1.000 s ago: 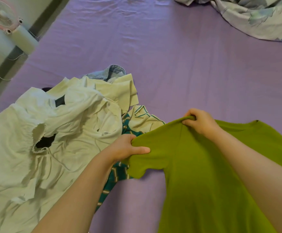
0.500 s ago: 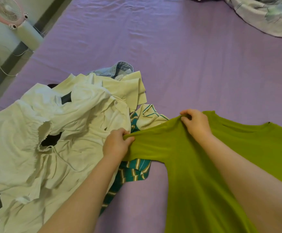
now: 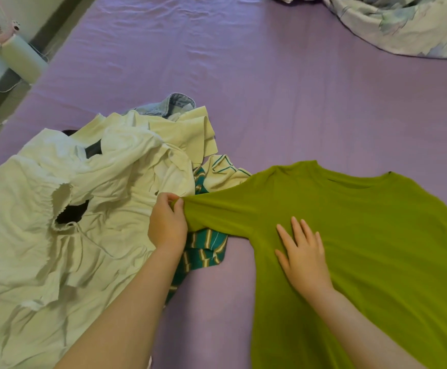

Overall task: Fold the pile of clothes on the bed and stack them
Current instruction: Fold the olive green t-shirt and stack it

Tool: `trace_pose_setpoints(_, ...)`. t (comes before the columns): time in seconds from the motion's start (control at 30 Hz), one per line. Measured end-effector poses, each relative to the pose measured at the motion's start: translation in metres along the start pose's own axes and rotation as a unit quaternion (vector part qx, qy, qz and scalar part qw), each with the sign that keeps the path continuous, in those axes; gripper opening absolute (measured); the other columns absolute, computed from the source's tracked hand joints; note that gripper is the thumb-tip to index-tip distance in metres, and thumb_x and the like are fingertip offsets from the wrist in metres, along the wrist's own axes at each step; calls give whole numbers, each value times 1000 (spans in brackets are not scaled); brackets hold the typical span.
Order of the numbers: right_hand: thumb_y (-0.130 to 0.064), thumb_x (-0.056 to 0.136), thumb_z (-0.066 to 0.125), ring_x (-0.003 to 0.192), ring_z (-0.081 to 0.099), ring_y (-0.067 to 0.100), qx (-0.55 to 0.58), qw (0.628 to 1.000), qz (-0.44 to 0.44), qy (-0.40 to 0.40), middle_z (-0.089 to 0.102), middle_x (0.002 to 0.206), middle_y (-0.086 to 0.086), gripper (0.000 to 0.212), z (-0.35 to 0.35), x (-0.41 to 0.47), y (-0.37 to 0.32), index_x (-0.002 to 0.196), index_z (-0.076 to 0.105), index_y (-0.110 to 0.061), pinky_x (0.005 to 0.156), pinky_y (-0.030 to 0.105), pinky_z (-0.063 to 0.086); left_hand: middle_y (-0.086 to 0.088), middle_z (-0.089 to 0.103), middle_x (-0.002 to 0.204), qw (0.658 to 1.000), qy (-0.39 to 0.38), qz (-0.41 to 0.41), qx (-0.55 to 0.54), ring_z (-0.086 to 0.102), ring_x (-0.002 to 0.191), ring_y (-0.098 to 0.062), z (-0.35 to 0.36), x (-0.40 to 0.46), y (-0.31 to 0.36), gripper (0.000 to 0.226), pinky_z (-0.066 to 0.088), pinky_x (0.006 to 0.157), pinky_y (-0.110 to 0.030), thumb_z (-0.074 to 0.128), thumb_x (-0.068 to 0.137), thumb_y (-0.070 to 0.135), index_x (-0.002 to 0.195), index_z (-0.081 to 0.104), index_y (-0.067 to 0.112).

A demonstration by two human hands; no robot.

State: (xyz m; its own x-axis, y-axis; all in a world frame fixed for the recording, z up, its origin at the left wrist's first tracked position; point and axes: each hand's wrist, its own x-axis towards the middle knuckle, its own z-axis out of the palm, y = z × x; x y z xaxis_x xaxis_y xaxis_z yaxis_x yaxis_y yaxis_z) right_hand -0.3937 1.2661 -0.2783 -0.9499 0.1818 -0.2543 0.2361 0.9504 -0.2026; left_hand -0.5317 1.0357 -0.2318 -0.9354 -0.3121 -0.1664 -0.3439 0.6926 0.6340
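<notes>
Green shirt (image 3: 350, 222): left hand (image 3: 167, 227) pinches one sleeve, right hand (image 3: 306, 255) lies flat on it.

clothes pile (image 3: 78, 209) left on bed (image 3: 270, 89), shirt (image 3: 363, 235) right

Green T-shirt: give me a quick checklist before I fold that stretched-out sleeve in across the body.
1. Left hand pinches the sleeve end: ok.
2. Right hand lies flat on the green T-shirt: ok.
3. Sleeve clear of the clothes pile: not ok, its end lies over the striped garment.
4. Neckline flat on the purple sheet: ok.
5. Hem spread flat: cannot tell, out of frame.
</notes>
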Motion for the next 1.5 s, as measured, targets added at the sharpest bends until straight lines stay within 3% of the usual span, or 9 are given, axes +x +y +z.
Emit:
trace_pose_setpoints(0.13, -50, 97, 35, 147, -1, 27, -74, 994, -19, -73, 1, 161, 6, 61, 0, -12, -2, 151, 12, -35, 116, 50, 8, -8, 54, 117, 995, -91, -26, 10, 55, 107, -26, 3, -24, -2, 39, 47, 87, -39, 65, 89, 21, 123, 49, 13)
trace_pose_setpoints(0.3, -50, 98, 34, 147, -5, 28, -75, 991, -20, -112, -3, 161, 7, 62, 0, -54, -2, 151, 10, -33, 117, 49, 7, -15, 50, 126, 993, -73, -68, -66, 50, 115, -29, 5, -101, -13, 62, 43, 98, -38, 71, 82, 12, 136, 41, 6)
trace_pose_setpoints(0.47, -49, 97, 37, 147, -4, 26, -68, 989, -41, -125, -3, 161, 6, 63, 10, -101, 1, 151, 11, -32, 117, 45, 4, -10, 61, 100, 942, -263, -184, -96, 60, 97, -27, 22, -183, -41, 42, 48, 90, -37, 65, 90, 18, 126, 48, 5)
trace_pose_setpoints(0.7, -47, 96, 42, 148, 1, 22, -26, 989, -61, -131, 1, 161, 6, 59, 24, -171, 13, 150, 22, -33, 118, 39, 6, -25, 65, 107, 895, -350, -217, -172, 63, 87, -27, 30, -262, -62, 38, 52, 83, -41, 68, 85, 2, 118, 52, -4)
trace_pose_setpoints(0.83, -52, 95, 40, 148, 1, 20, -15, 987, -64, -143, 4, 161, 3, 59, 23, -207, 25, 149, 23, -35, 117, 36, 8, -13, 65, 84, 918, -350, -130, -136, 56, 68, -14, 5, -298, -72, 9, 48, 65, -25, 70, 83, 1, 85, 63, 7)
trace_pose_setpoints(0.93, -54, 95, 38, 147, 5, 20, 14, 989, -62, -135, 9, 160, 3, 60, 17, -227, 34, 149, 23, -35, 117, 33, 12, -6, 58, 77, 954, -272, -16, -130, 51, 72, -11, -10, -314, -75, 25, 42, 70, -30, 72, 82, 5, 68, 55, 17)
trace_pose_setpoints(1.17, -55, 96, 36, 146, 14, 19, 77, 989, -68, -107, 20, 158, 2, 58, 11, -245, 37, 149, 24, -34, 116, 31, 15, -15, 57, 82, 934, -262, -48, -238, 53, 72, -15, -21, -322, -59, 12, 43, 66, -32, 57, 94, 15, 90, 50, 7)
trace_pose_setpoints(1.33, -54, 97, 33, 146, 12, 18, 74, 989, -57, -116, 20, 158, 0, 56, 27, -254, 30, 149, 24, -36, 116, 33, 16, -19, 62, 116, 881, -406, -125, -206, 62, 102, -27, -12, -331, -77, 38, 52, 90, -42, 67, 86, 4, 119, 50, 0)
trace_pose_setpoints(1.5, -53, 99, 28, 146, 14, 17, 18, 991, -28, -128, 22, 157, -5, 50, 35, -268, 28, 146, 28, -39, 116, 36, 16, -17, 67, 103, 894, -366, -127, -226, 61, 84, -20, -38, -336, -105, 14, 51, 71, -31, 54, 96, 13, 101, 64, 4)
